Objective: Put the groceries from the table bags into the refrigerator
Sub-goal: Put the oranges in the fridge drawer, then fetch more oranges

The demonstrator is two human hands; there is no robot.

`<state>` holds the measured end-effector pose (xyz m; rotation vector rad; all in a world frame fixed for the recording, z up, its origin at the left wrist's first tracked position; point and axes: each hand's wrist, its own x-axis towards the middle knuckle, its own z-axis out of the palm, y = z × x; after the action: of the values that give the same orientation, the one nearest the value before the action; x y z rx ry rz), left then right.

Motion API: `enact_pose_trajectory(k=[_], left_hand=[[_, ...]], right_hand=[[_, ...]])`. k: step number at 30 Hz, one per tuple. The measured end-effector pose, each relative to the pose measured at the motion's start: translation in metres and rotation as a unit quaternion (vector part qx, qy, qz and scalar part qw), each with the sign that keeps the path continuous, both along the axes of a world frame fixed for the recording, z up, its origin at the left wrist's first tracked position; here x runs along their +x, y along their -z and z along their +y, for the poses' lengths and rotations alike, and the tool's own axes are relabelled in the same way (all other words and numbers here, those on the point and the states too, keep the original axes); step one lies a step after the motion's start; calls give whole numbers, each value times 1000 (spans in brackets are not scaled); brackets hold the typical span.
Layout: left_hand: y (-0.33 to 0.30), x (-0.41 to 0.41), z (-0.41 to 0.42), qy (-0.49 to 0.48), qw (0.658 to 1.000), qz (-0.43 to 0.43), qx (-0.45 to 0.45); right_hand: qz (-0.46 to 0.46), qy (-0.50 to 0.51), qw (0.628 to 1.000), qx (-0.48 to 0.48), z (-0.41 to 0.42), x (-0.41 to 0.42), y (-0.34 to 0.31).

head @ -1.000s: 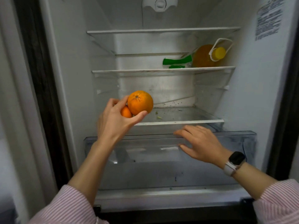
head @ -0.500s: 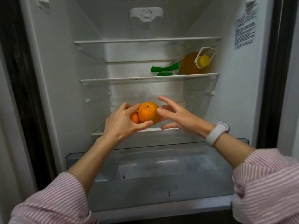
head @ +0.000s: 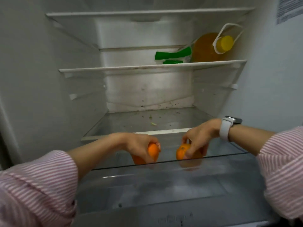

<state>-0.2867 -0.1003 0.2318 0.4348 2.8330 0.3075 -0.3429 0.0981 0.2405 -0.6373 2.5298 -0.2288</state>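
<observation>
Both hands reach down into the open drawer (head: 246,161) at the bottom of the refrigerator (head: 41,79). The left hand (head: 139,145) is wrapped over a small orange (head: 153,152), and the right hand (head: 199,140) grips the bigger orange (head: 182,152) from above. The two fruits are near each other, the bigger one at 3 o'clock from the small one. They probably hang just above the drawer floor, but through the cloudy front wall I cannot tell if they touch it. The coming move is straight down, then letting go; neither hand is nearer.

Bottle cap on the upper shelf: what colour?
Yellow; the bottle cap shows best in the head view.
</observation>
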Motion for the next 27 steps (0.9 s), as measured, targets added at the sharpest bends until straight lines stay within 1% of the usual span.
enact_pose_trajectory(k=[2, 4, 7, 9, 11, 13, 15, 17, 22, 24, 27], left_hand=[[15, -12, -1, 21, 999, -36, -25], [30, -21, -3, 32, 998, -43, -37], [50, -34, -9, 44, 998, 12, -53], [61, -40, -14, 40, 998, 38, -37], [68, -45, -17, 18, 998, 51, -15], [73, -50, -20, -6, 998, 65, 4], [77, -53, -21, -6, 998, 68, 0], [80, -55, -22, 0, 998, 58, -4], [90, -52, -22, 4, 1000, -22, 8], [89, -53, -21, 8, 999, -37, -4], [81, -52, -18, 4, 998, -58, -38]], right_hand=[[14, -20, 998, 54, -4, -9, 3], [22, -38, 996, 71, -6, -16, 10], [22, -45, 998, 27, -5, -28, 29], [16, -32, 999, -32, -4, -34, 41], [11, -28, 998, -61, -5, -40, 50], [16, -32, 999, -41, -5, -44, 58], [17, -34, 999, -16, -4, -47, 66], [14, -32, 999, -9, -5, -46, 71], [34, -52, 998, 25, -8, -43, 67], [26, -60, 996, 52, -8, -42, 63], [38, -73, 991, 102, -12, -37, 48]])
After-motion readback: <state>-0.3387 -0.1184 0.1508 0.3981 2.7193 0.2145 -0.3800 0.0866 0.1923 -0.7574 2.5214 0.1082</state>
